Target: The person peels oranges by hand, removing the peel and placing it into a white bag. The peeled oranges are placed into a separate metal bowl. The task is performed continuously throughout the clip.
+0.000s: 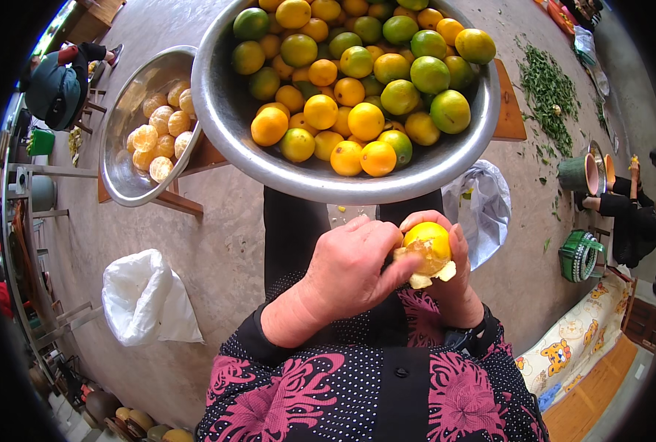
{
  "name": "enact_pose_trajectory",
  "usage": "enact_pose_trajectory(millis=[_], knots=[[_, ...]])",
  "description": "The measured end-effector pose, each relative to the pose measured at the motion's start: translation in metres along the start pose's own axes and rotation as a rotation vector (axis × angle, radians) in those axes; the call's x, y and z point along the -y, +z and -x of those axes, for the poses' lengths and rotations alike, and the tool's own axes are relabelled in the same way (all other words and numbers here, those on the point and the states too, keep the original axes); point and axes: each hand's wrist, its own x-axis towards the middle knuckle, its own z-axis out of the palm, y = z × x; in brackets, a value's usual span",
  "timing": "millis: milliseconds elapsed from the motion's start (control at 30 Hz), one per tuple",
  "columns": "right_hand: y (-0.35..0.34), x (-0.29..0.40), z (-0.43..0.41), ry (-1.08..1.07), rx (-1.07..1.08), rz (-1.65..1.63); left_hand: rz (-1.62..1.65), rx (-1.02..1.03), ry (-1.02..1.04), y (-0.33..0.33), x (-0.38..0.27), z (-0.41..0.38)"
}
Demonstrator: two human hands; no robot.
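Note:
My right hand [456, 259] holds a partly peeled orange [433, 237] above my lap. Yellow skin still covers its upper side, and pale flaps of torn peel [421, 282] hang from its lower edge. My left hand [355, 257] grips the fruit from the other side, fingers curled, its thumb blurred over the bared flesh; the fingertips are partly hidden. Just beyond my hands stands a large metal basin [328, 190] heaped with green and orange unpeeled citrus [365, 120]. To its left, a smaller metal bowl [119, 185] contains several peeled oranges [161, 119].
A wooden bench [508, 105] supports the basin. An open white sack [145, 298] lies on the floor at left; a pale plastic bag [485, 212] is right of my knees. Green leaves [549, 91] are spread at far right. People sit at left [57, 88] and right [635, 232].

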Motion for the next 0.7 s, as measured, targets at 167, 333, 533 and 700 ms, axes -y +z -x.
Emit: enact_pose_trajectory(millis=[167, 333, 533, 700], knots=[[0.002, 0.003, 0.001, -0.025, -0.001, 0.017, -0.02, -0.08, 0.065, 0.011, 0.002, -0.002], [0.001, 0.005, 0.003, -0.063, 0.018, 0.098, -0.015, -0.094, 0.046, 0.016, 0.003, 0.001], [-0.001, 0.002, 0.003, -0.033, -0.016, 0.043, 0.105, -0.1, -0.01, 0.015, -0.001, 0.0], [-0.003, 0.001, 0.003, 0.007, 0.038, -0.076, 0.209, -0.077, -0.046, 0.01, -0.003, -0.001]])
